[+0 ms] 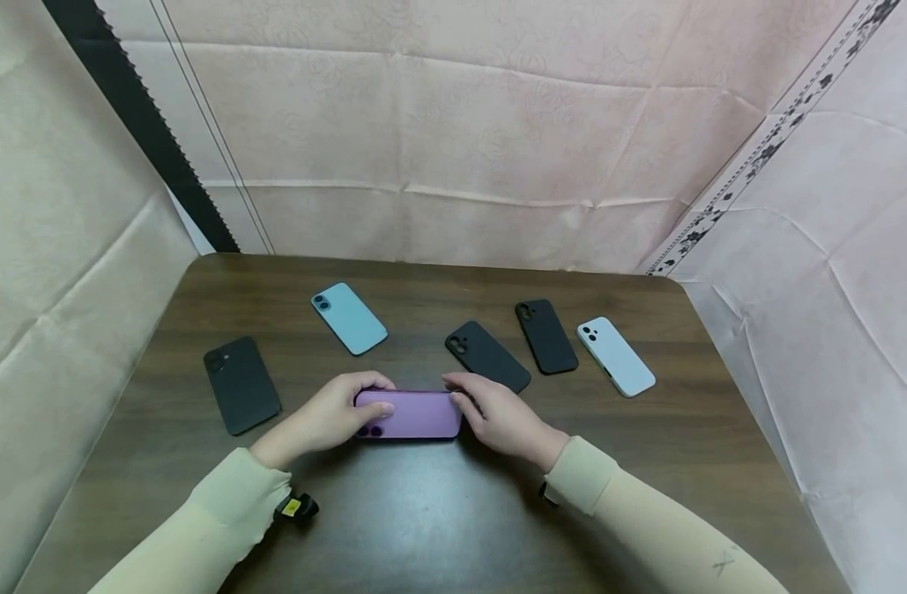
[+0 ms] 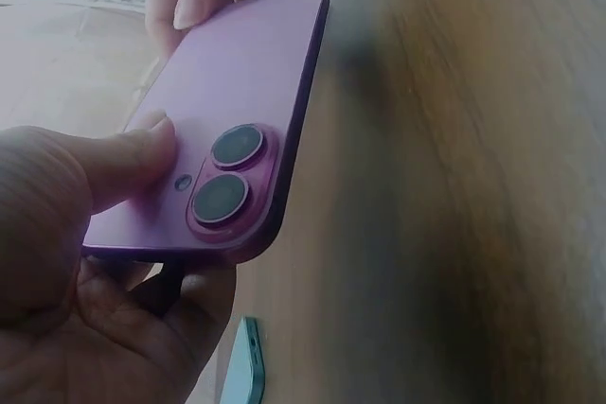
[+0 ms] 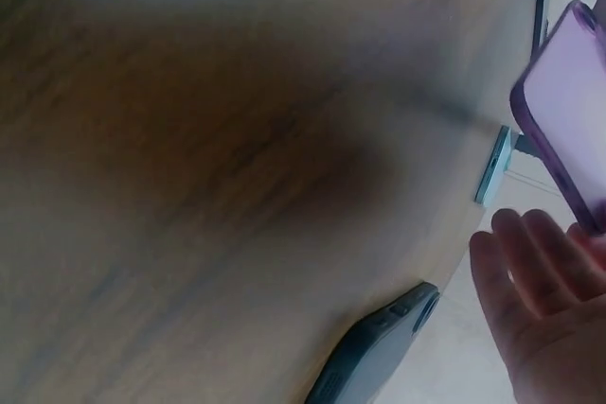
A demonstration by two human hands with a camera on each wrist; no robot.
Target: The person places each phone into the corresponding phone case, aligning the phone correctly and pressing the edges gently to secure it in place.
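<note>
A purple phone point(image 1: 412, 415) is held flat above the table, its back with two camera lenses facing up. The left hand point(image 1: 342, 411) grips its camera end, thumb point(image 2: 142, 153) on the back and fingers underneath. At the other end, the right hand point(image 1: 501, 417) touches the phone with thumb and fingertips. In the right wrist view the right hand's fingers point(image 3: 540, 262) lie nearly straight beside the phone's edge point(image 3: 554, 163); its thumb is out of that view.
On the wooden table point(image 1: 394, 528) lie a dark phone point(image 1: 242, 385) at left, a light blue one point(image 1: 349, 318) behind, two black cases or phones point(image 1: 488, 356) point(image 1: 546, 337) and a white phone point(image 1: 616, 356) at right. Cloth hangs behind and at both sides.
</note>
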